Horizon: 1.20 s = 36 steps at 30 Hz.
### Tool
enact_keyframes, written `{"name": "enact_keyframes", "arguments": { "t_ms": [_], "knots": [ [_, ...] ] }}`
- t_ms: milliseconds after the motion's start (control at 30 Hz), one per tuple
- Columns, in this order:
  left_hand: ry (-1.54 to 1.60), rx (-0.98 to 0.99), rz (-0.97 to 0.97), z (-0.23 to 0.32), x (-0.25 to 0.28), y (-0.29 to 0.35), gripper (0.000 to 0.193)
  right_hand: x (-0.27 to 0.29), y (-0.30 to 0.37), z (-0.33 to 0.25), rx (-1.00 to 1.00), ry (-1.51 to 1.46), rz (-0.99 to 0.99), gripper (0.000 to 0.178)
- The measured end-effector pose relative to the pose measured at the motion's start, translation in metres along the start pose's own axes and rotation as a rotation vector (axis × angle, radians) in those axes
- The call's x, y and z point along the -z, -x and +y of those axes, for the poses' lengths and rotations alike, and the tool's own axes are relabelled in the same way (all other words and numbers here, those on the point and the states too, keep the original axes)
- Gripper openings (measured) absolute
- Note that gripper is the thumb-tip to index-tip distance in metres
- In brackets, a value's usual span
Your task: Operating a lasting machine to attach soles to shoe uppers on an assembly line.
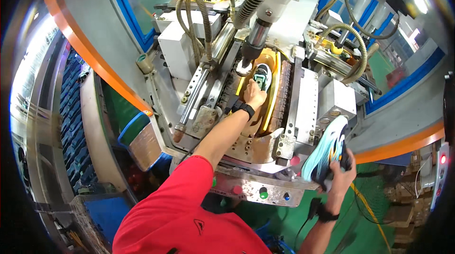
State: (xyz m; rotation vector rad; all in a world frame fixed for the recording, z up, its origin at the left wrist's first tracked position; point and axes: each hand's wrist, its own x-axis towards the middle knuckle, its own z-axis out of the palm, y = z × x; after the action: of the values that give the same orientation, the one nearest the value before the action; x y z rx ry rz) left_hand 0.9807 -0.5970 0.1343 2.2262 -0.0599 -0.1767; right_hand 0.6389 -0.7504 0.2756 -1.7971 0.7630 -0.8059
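My left hand reaches into the press machine, its fingers closed on the near end of a green, white and black sneaker. That sneaker lies lengthwise in a trough between two yellow side pads. The hand covers part of it. Just above its left side hangs a dark press head on a metal rod. Off to the right, outside the machine, my right hand grips a second sneaker, pale turquoise and white with dark parts. It is tilted, toe upward. Dark bands circle both wrists.
A front panel carries coloured push buttons. Ribbed hoses and white blocks flank the trough. An orange-edged guard curves around the left side. Farther left runs a rack or belt with rows of dark blue pieces.
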Motion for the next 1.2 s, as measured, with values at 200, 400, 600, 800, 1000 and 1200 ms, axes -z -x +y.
{"name": "enact_keyframes", "arguments": {
  "t_ms": [200, 400, 600, 800, 1000, 1200],
  "knots": [
    [1.046, 0.432, -0.487, -0.016, 0.117, 0.087, 0.027, -0.12, -0.146, -0.032, -0.065, 0.356, -0.425, 0.056],
    [1.045, 0.299, -0.418, -0.067, 0.252, 0.225, 0.046, -0.297, -0.149, -0.04, -0.001, 0.668, -0.692, 0.055],
    [1.01, 0.269, 0.023, -0.107, 0.337, 0.319, 0.052, -0.388, -0.118, 0.043, 0.288, 0.815, -0.276, 0.041],
    [1.119, 0.31, 0.413, -0.154, 0.333, 0.401, 0.04, -0.356, -0.075, -0.011, 0.43, 0.677, -0.39, 0.05],
    [1.113, 0.593, 0.726, -0.149, 0.297, 0.468, 0.019, -0.255, 0.165, -0.024, 0.692, 0.122, -0.905, 0.027],
    [1.396, 0.628, 0.793, -0.15, 0.265, 0.534, 0.027, -0.29, 0.252, 0.141, 0.871, 0.34, -1.188, 0.025]
  ]
}}
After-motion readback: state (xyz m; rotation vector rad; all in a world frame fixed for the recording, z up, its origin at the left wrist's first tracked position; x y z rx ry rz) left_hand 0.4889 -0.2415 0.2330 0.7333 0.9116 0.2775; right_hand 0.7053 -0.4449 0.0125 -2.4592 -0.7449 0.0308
